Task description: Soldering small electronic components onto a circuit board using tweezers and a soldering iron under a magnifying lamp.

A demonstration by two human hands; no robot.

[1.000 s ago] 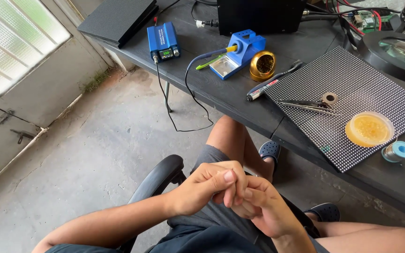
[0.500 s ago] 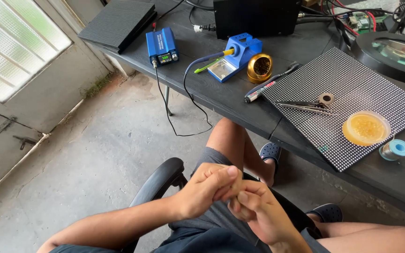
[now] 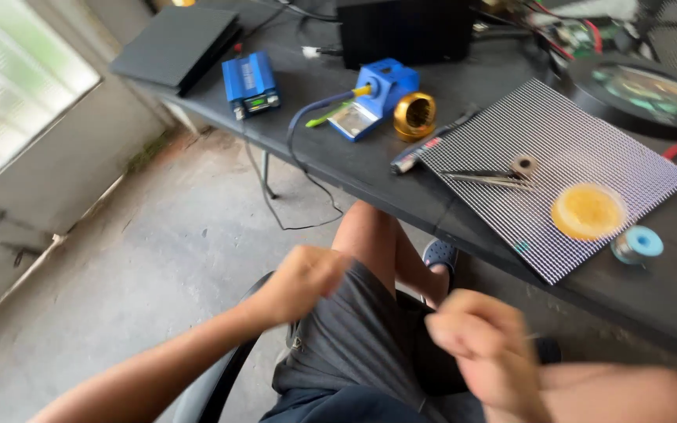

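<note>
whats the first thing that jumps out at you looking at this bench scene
The grey dotted LED panel on the right of the dark workbench draws the eye first, with a round yellow tin and tweezers lying on it. Next comes the bright blue soldering station beside a brass tip-cleaner pot at mid-bench. In the foreground the left hand and right hand are blurred fists apart over the lap, with nothing visible in them.

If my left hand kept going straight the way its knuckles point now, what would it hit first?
Probably the black table's front edge, below the marker pen. The left hand, a blurred loose fist, points up and right over the lap; depth is unclear, so it might pass under the table.
</note>
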